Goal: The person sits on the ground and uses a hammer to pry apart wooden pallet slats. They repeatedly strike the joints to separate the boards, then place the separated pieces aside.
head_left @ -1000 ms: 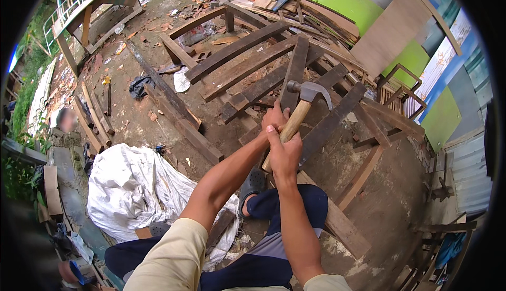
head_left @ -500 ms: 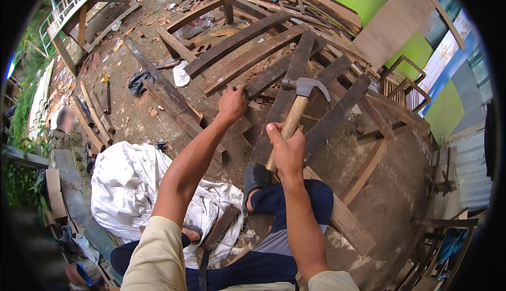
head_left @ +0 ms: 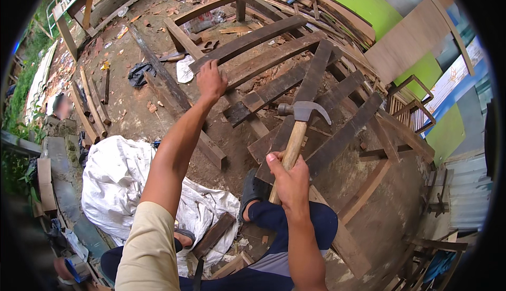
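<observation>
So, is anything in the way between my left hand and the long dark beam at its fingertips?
Nothing visible stands between your left hand and the dark beam; your fingers overlap its near end, though contact is unclear. The hammer in your right hand is off to the right.

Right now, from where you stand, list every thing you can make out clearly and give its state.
Right hand: closed around the hammer handle
Hammer: held, head toward the planks, claw to the right
Left hand: no tool in it, fingers over a plank's end; grip unclear
Dark planks: several, crossing one another
White sheet: crumpled on the ground
Black plastic bag: crumpled on the ground
Dark clog: worn
</observation>
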A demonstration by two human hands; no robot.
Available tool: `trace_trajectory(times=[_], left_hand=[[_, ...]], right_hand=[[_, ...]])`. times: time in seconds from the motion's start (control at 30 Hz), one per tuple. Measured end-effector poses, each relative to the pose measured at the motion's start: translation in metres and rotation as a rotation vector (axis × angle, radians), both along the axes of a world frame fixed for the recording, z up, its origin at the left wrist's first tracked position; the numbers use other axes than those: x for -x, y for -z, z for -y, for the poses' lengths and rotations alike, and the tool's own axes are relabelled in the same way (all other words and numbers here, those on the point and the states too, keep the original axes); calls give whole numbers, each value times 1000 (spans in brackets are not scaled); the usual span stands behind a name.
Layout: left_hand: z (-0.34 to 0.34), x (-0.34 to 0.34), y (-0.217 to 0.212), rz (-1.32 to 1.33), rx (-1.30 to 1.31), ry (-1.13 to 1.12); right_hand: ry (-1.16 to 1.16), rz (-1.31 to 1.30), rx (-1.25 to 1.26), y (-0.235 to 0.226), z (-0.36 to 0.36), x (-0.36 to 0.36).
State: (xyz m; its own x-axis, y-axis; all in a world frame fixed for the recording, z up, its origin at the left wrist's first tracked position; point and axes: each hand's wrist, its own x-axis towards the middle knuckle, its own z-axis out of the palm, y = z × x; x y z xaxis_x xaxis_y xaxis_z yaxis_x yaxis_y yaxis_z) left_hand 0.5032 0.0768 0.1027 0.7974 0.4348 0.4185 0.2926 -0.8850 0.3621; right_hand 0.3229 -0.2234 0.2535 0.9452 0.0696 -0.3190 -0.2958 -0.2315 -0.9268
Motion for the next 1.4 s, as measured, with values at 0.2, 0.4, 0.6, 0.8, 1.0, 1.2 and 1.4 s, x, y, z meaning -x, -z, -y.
trace_trajectory(times=[0.2, 0.4, 0.6, 0.8, 1.0, 1.2, 1.4], left_hand=[[-92, -27, 10, -599, -153, 20], [-109, -42, 34, -552, -188, 19], [-127, -52, 38, -545, -161, 172], [-143, -68, -20, -843, 329, 474], [-126, -47, -66, -732, 623, 476], [-75, 64, -39, -604, 938, 547], [-2, 276, -13, -393, 1230, 384]], right_hand=[[-205, -134, -10, 5, -8, 10], [-393, -413, -144, 27, -22, 15], [-351, -422, -69, 36, -23, 15], [-306, -422, -135, 35, -23, 10], [-370, -300, -1, 31, -31, 11], [-311, -234, 68, 38, -34, 13], [-202, -83, -1, 37, -41, 8]])
